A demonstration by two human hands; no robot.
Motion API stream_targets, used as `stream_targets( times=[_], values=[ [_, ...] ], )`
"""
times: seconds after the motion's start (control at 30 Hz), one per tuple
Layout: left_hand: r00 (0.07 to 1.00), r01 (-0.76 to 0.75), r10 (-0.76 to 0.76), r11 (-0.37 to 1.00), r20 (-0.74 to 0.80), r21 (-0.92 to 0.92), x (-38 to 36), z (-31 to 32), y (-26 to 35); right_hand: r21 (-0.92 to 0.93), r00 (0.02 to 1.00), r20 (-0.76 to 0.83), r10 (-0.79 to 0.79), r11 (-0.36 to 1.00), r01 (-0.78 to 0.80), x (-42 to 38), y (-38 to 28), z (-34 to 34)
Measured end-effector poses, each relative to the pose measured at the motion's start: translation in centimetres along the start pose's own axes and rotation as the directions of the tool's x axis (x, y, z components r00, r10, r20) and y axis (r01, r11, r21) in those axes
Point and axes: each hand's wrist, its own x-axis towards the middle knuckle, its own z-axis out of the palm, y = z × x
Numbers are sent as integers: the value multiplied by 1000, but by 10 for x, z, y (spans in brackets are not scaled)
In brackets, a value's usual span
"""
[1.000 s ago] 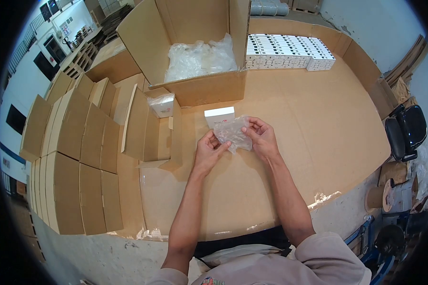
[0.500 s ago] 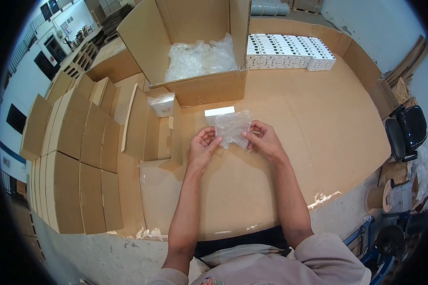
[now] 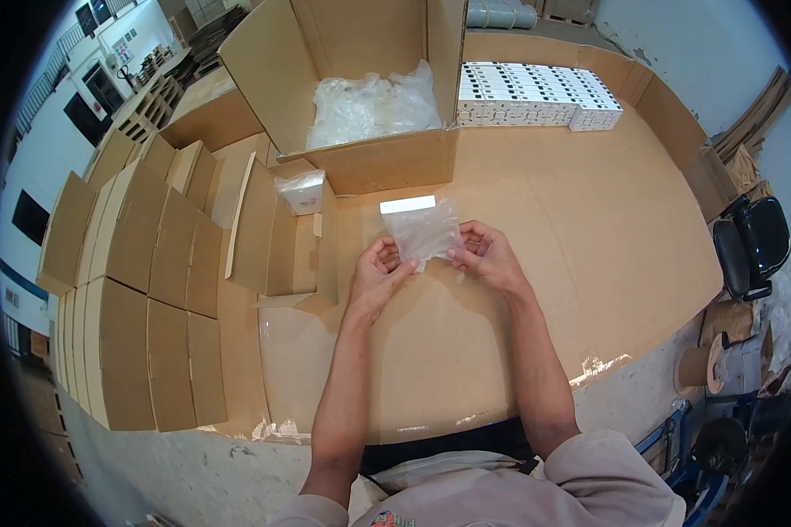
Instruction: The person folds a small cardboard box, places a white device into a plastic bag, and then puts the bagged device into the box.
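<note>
A clear plastic bag [image 3: 429,235] is stretched between my two hands over the table. My left hand [image 3: 384,269] pinches its lower left edge between thumb and fingers. On the opposite side, my right hand [image 3: 489,256] grips the bag's right edge, with the thumb on top. Just behind the bag lies a small white box [image 3: 407,205], its lower part covered by the plastic. To the left stands an open cardboard carton [image 3: 297,255], holding a white box in a plastic bag [image 3: 302,193] at its far end.
A large open carton [image 3: 378,165] at the back holds a heap of clear plastic bags [image 3: 373,110]. Rows of white boxes [image 3: 536,97] stand at the back right. Closed brown cartons [image 3: 132,228] are stacked on the left. A black chair [image 3: 751,241] is beyond the right edge.
The plastic bag has been spread flatter and wider between my hands, and now overlaps the front of the white box. Both hands have hardly moved.
</note>
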Motion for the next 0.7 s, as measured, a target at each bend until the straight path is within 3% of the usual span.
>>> stream_targets(
  times=[0.17,0.27,0.37,0.57,0.7],
  values=[
    [997,31,-27,998,69,-49,-2,-14,7,66,995,-51,89,994,-85,-6,-14,-21],
    [994,7,1,997,109,-76,0,-17,2,49,998,15,64,997,-65,-4,-6,-32],
    [996,8,-5,999,87,-34,-3,-12,7,-41,1000,1,-6,999,7,-4,-7,-29],
    [992,33,-42,997,119,73,-5,-7,9,102,963,-220,-153,979,179,7,4,-9],
    [995,-49,38,991,92,127,-7,-5,8,-10,954,-231,-189,981,192,8,10,-3]
  ],
)
